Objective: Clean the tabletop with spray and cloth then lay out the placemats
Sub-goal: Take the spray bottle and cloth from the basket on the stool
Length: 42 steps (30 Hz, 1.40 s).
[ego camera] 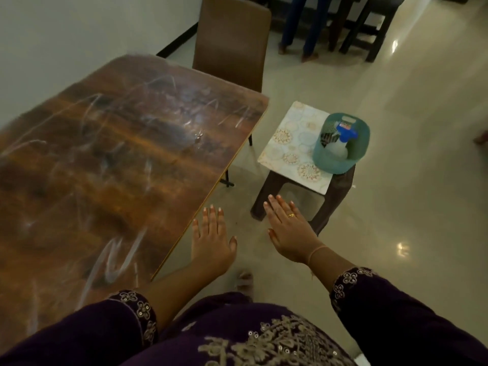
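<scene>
Fingers of my left hand [211, 241] and right hand [287, 228] stretch flat, holding nothing, beside the streaked tabletop [118, 154]. Placemats [287, 143] lie on the stool [335, 191] under the basket [330, 162] holding the spray bottle [343, 138], its label blurred.

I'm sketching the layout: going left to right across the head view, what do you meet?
Wooden tabletop → left hand → right hand → teal basket holding the spray bottle.
</scene>
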Each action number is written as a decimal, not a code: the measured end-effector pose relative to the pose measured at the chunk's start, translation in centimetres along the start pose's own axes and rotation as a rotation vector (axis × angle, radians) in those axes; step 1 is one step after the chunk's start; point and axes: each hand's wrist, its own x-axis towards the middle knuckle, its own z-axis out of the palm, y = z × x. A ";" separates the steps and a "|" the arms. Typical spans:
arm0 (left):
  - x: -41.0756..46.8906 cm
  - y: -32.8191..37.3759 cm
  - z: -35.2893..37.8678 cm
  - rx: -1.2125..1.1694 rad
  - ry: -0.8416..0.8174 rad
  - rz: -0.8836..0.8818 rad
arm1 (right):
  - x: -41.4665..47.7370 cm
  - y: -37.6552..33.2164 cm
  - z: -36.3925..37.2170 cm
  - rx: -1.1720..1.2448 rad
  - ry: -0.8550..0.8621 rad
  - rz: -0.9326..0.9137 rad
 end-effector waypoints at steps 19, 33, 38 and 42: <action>22.0 16.2 -5.1 0.025 -0.017 -0.085 | 12.6 27.7 -1.9 -0.067 -0.090 0.075; 31.5 30.0 -3.4 0.026 -0.217 -0.126 | 19.1 43.9 -1.3 0.454 -0.216 0.205; 33.9 31.7 -3.1 0.074 -0.263 -0.060 | 20.0 45.0 -0.9 0.614 -0.317 0.230; 35.7 32.4 -2.6 0.089 -0.321 -0.028 | 20.6 44.6 -0.3 0.644 -0.289 0.199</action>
